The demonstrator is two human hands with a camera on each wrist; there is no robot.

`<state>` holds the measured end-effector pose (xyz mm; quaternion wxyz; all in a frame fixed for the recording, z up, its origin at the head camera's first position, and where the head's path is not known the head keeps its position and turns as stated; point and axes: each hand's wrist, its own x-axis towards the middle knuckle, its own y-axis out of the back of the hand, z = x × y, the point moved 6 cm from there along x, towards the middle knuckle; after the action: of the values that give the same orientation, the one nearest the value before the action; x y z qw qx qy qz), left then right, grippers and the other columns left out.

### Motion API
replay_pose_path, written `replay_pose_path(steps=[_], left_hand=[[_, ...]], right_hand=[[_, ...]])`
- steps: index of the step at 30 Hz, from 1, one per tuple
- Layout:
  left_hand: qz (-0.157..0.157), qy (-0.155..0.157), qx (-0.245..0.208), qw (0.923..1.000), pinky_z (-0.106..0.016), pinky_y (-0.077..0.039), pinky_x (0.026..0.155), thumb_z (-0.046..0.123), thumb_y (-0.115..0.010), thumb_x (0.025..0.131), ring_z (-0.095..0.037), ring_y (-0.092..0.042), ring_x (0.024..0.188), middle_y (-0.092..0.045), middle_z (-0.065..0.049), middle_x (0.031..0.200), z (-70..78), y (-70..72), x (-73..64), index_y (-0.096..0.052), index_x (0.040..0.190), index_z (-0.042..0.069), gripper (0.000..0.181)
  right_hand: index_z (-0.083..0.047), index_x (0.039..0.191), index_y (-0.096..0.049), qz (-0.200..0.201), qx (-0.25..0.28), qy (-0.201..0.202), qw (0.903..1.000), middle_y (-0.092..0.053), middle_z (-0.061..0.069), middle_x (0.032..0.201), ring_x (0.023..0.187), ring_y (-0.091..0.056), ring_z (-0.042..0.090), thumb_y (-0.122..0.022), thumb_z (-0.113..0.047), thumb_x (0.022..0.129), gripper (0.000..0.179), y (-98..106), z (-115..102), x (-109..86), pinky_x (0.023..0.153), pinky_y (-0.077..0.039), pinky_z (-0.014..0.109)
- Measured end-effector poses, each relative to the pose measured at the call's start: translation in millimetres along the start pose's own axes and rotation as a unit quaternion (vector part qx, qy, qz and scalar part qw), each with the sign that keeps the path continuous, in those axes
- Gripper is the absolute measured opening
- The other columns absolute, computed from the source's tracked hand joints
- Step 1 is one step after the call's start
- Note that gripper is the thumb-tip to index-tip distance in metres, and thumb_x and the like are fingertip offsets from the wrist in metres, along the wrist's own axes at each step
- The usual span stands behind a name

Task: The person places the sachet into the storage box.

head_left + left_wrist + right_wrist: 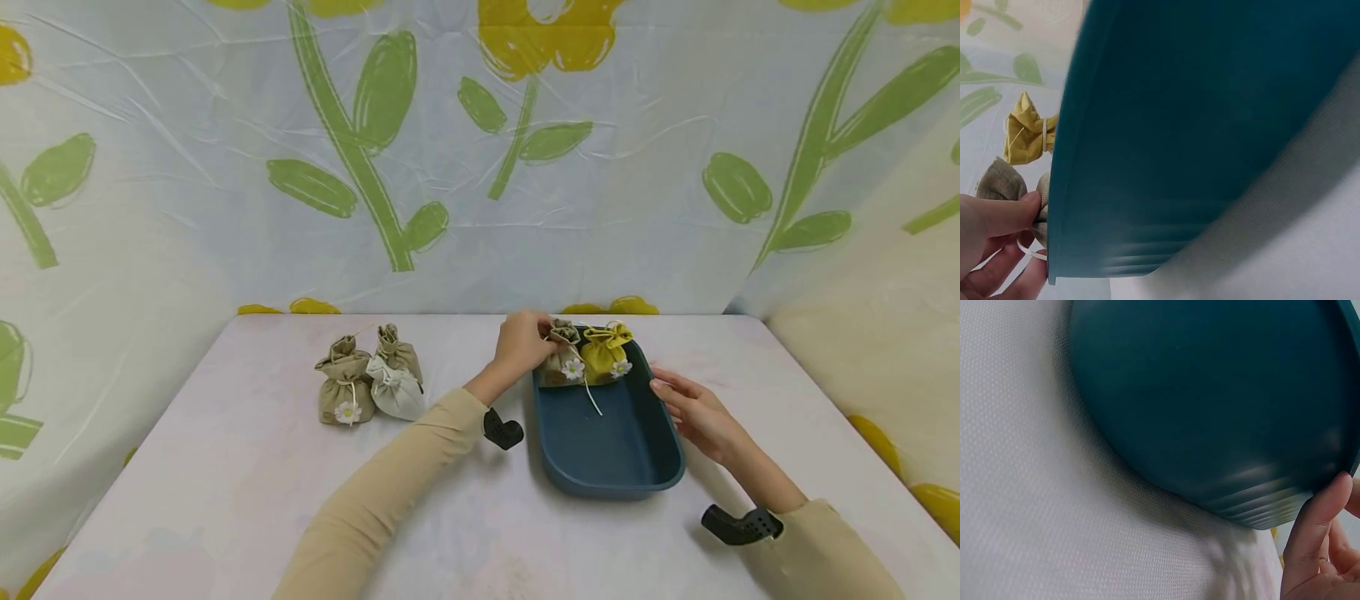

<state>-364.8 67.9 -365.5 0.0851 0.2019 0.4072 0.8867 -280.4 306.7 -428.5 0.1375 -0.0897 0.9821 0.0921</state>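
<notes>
A person's left hand [521,342] pinches the gathered neck of a beige bag [557,372], woven cloth trimmed with a white daisy; the bag sits inside the far end of a deep blue tray [607,437], smooth and oblong with rounded corners, beside a crinkled yellow bag [603,360] with its own daisy; the right hand [697,417] rests thumb and loosely spread fingers against the tray's right rim.

Well to the left, on the pale table [225,483], a plump white bag [397,390] nestles between a daisied tan bag [347,398] and a plainer brown bag [397,352]; only the head view shows these three; the left wrist view alone reveals thumb and fingertips squeezing the cloth, with a white cord [1025,247] looping by the fingers; both wrist views show ridges [1260,500] along the tray's outer wall, hidden from the head view.
</notes>
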Motion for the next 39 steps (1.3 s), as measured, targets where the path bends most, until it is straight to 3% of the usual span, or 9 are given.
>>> replay_pose_path(steps=[3, 7, 11, 20, 32, 39], left_hand=[[0.014, 0.017, 0.003, 0.9997, -0.019, -0.049, 0.060, 0.029, -0.080, 0.079, -0.012, -0.068, 0.076, -0.075, 0.000, 0.087, -1.5, 0.9, 0.7, -0.073, 0.108, 0.014, 0.033], [0.027, 0.035, 0.002, 0.9990, -0.018, -0.045, 0.054, 0.028, -0.080, 0.079, -0.012, -0.067, 0.072, -0.074, -0.001, 0.085, -3.4, 0.1, 0.8, -0.068, 0.120, 0.014, 0.045], [0.022, 0.046, -0.020, 0.9985, -0.018, -0.042, 0.053, 0.026, -0.080, 0.079, -0.014, -0.066, 0.071, -0.073, -0.003, 0.086, -6.4, -2.5, 0.0, -0.066, 0.122, 0.013, 0.046], [0.025, 0.064, -0.124, 0.9898, -0.021, -0.054, 0.067, 0.017, -0.081, 0.078, -0.017, -0.070, 0.084, -0.073, -0.006, 0.096, -16.9, 1.4, -4.2, -0.063, 0.125, 0.011, 0.051], [0.046, 0.071, -0.203, 0.9756, -0.027, -0.055, 0.074, 0.014, -0.076, 0.083, -0.023, -0.068, 0.093, -0.071, -0.009, 0.109, -31.2, 18.4, -30.6, -0.063, 0.126, 0.011, 0.045], [0.063, 0.064, -0.233, 0.9684, -0.028, -0.056, 0.073, 0.012, -0.076, 0.082, -0.024, -0.068, 0.093, -0.071, -0.009, 0.109, -37.1, 34.0, -46.4, -0.064, 0.124, 0.013, 0.045]], right_hand=[[-0.007, 0.154, -0.018, 0.000, -0.002, 0.000, 1.0000, -0.055, -0.032, 0.101, 0.093, -0.059, -0.008, -0.048, -0.036, 0.100, 0.068, 0, -1, 0.4, 0.080, -0.052, 0.020], [-0.007, 0.153, -0.018, 0.002, -0.005, -0.002, 1.0000, -0.055, -0.032, 0.100, 0.092, -0.059, -0.008, -0.049, -0.036, 0.100, 0.068, 0, -1, 0.4, 0.080, -0.052, 0.020], [-0.006, 0.153, -0.018, 0.003, -0.008, -0.003, 1.0000, -0.055, -0.032, 0.100, 0.092, -0.059, -0.009, -0.049, -0.037, 0.100, 0.069, 0, -1, 0.8, 0.080, -0.052, 0.020], [-0.008, 0.154, -0.018, 0.001, -0.007, -0.002, 1.0000, -0.055, -0.033, 0.100, 0.093, -0.058, -0.009, -0.049, -0.037, 0.100, 0.068, 1, 0, 1.4, 0.080, -0.051, 0.019], [-0.011, 0.150, -0.028, -0.003, 0.025, 0.004, 0.9997, -0.060, -0.030, 0.100, 0.092, -0.060, -0.006, -0.050, -0.033, 0.100, 0.059, -2, 0, -1.6, 0.079, -0.052, 0.019], [-0.008, 0.153, -0.021, -0.001, 0.009, 0.004, 1.0000, -0.058, -0.032, 0.099, 0.091, -0.060, -0.007, -0.050, -0.036, 0.100, 0.066, -1, -1, -0.2, 0.079, -0.052, 0.020]])
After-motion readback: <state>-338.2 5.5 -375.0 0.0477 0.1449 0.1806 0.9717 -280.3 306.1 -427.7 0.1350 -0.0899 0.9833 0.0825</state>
